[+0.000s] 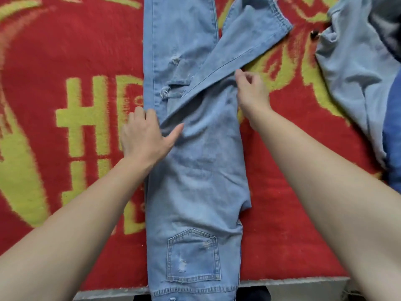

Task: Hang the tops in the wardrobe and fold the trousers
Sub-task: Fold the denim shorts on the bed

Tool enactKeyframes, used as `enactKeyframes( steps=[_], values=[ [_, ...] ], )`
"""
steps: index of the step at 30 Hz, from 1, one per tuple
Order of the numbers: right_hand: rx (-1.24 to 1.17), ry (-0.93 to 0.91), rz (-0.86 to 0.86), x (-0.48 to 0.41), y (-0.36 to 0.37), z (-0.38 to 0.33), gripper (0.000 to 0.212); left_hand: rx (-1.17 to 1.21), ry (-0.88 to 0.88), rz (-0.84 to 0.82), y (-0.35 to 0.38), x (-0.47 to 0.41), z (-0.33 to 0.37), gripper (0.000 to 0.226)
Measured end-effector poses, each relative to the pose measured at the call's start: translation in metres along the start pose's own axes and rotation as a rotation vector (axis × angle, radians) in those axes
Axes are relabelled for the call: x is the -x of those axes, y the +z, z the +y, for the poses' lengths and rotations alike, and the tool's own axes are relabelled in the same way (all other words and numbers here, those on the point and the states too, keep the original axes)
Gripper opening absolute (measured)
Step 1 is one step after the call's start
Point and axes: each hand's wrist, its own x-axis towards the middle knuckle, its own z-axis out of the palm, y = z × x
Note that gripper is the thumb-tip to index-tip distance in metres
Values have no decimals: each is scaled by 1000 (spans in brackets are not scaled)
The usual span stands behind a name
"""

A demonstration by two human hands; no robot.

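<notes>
One pair of jeans [195,170] lies along the blanket's [65,51] middle, one leg folded across. The left hand [145,135] presses it with straight fingers. The right hand [251,90] touches the folded leg, and I cannot tell whether it grips. One clothes heap [355,61] lies at the right edge.

1. Jeans [195,161]: light blue denim, ripped at the knee, flat on red blanket [65,51]. Folded lengthwise, waistband nearest the viewer, back pocket [193,257] facing up.
2. Top leg's lower part is turned diagonally to the upper right, hem [280,18] on the blanket. Other leg runs straight out of the top of view.
3. Pale denim garment [351,61]: crumpled at right edge, apart from the jeans, type unclear.
</notes>
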Motion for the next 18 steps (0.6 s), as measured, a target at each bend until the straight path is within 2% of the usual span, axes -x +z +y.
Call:
enactKeyframes(
  steps=[3, 5, 7, 9, 11, 13, 16, 18],
  values=[
    [-310, 134, 109, -40, 6, -26, 45, 121, 91, 105, 7, -32, 11, 55],
    [-467, 173, 174, -59, 11, -37, 38, 192, 181, 146, 9, -48, 20, 45],
    [-648, 166, 213, -76, 17, -51, 28, 284, 239, 220, 10, -62, 26, 28],
    [-759, 79, 204, -87, 22, -73, 19, 420, 168, 270, 7, -77, 27, 27],
    [-623, -96, 215, -98, 31, -101, 12, 575, 37, 283, 4, -95, 20, 35],
    [-296, -208, 155, -101, 46, -131, 22, 690, -63, 257, 4, -110, 3, 34],
    [76, -300, -19, -109, 82, -155, 34, 894, -192, 128, 12, -122, -18, 24],
    [275, -362, -179, -117, 108, -156, 27, 957, -222, 70, 18, -125, -23, 21]
  ],
)
